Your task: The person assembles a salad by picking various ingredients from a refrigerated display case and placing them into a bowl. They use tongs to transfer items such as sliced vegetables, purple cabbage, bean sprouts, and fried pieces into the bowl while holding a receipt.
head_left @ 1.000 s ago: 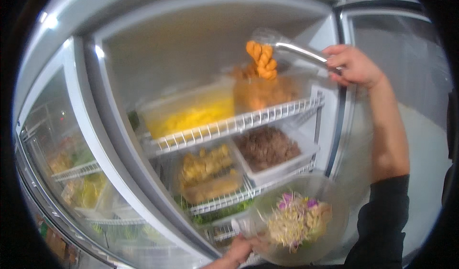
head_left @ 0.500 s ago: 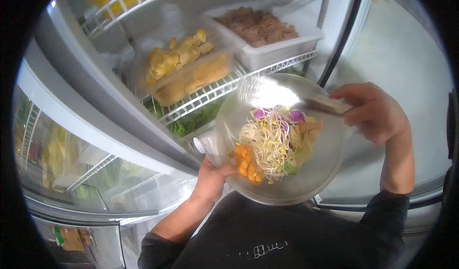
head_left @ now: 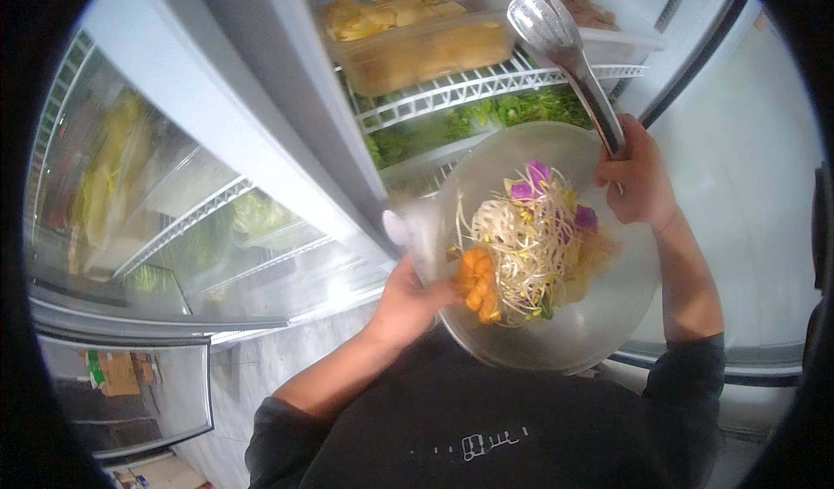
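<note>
My left hand [head_left: 407,308] grips the near-left rim of a large see-through bowl [head_left: 599,337], thumb over the edge. Bean sprouts [head_left: 534,267], sliced lotus root [head_left: 493,221], purple pieces [head_left: 537,175] and an orange twisted piece [head_left: 477,285] lie in the bowl. A pale curled thing, perhaps rolled paper [head_left: 398,227], sticks up by my left fingers. Closed around metal tongs [head_left: 575,65], my right hand [head_left: 640,176] is over the bowl's right rim. The tongs point up toward the fridge shelf, and nothing shows in their tips.
Ahead stands an open fridge with a wire shelf [head_left: 460,91]. It bears a tub of yellow pieces [head_left: 426,55] and a white tub of brownish meat-like food [head_left: 621,42]. Leafy greens [head_left: 521,111] lie below. Glass doors [head_left: 738,202] flank me; the left door frame [head_left: 287,168] is close.
The tongs have swung from lying across the bowl to pointing up at the shelf. In the picture, the bowl sits further right and the fridge contents higher.
</note>
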The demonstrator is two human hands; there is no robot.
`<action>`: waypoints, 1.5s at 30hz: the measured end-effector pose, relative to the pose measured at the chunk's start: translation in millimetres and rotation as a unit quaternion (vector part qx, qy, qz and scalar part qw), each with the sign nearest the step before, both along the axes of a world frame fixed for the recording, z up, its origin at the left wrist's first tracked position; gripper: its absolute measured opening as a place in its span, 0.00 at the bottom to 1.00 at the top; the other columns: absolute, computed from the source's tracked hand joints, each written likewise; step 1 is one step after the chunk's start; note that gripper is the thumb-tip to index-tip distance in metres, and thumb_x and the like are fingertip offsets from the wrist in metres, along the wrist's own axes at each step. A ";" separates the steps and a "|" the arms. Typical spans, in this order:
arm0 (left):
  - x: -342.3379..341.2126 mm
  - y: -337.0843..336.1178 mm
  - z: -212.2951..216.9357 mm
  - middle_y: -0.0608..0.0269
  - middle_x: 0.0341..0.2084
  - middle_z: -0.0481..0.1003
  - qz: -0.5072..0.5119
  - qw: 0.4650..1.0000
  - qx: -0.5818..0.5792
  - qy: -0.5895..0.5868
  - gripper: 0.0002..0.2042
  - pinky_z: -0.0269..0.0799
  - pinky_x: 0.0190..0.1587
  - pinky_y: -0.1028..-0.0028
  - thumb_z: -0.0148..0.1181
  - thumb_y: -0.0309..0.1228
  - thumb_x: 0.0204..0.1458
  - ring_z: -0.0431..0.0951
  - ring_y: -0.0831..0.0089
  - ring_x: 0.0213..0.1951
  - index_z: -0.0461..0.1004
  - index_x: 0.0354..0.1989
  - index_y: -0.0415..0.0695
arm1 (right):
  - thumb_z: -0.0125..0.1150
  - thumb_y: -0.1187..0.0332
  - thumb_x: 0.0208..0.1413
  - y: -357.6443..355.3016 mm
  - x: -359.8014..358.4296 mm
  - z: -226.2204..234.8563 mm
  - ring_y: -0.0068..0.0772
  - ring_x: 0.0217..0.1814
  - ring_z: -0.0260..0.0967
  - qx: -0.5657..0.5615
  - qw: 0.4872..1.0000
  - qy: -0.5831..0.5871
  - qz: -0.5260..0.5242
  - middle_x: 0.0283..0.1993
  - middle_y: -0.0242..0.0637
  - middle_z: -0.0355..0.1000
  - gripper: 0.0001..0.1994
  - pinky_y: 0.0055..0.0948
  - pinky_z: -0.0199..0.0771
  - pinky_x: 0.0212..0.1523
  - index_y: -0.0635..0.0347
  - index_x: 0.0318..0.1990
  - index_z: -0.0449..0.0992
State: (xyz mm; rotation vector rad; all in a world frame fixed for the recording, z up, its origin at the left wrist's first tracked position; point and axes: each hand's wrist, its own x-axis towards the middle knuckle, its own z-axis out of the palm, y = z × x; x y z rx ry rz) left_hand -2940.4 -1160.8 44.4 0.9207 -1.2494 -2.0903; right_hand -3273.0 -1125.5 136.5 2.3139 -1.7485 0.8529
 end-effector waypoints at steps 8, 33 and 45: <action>16.4 3.8 -9.6 0.61 0.47 0.72 -0.034 0.998 0.042 0.039 0.22 0.66 0.55 0.71 0.53 0.32 0.61 0.71 0.74 0.49 0.59 0.61 0.38 | 0.54 0.78 0.28 -10.6 1.3 -12.5 0.40 0.28 0.66 -0.060 0.996 0.053 0.038 0.39 0.47 0.65 0.06 0.30 0.67 0.29 0.62 0.21 0.72; 22.9 -2.7 -16.0 0.65 0.50 0.71 0.037 0.997 -0.043 0.048 0.17 0.63 0.54 0.74 0.49 0.30 0.62 0.67 0.78 0.51 0.62 0.59 0.40 | 0.51 0.80 0.26 -9.2 12.2 -17.1 0.32 0.26 0.65 -0.136 0.988 0.064 0.016 0.41 0.45 0.63 0.08 0.26 0.64 0.26 0.63 0.20 0.71; 16.1 -6.3 -12.7 0.66 0.48 0.72 0.089 0.995 -0.039 0.033 0.20 0.62 0.55 0.76 0.45 0.42 0.65 0.68 0.79 0.50 0.67 0.55 0.38 | 0.52 0.81 0.27 -7.6 11.5 -17.6 0.36 0.29 0.66 -0.116 0.990 0.076 -0.005 0.42 0.47 0.63 0.07 0.28 0.66 0.29 0.62 0.20 0.71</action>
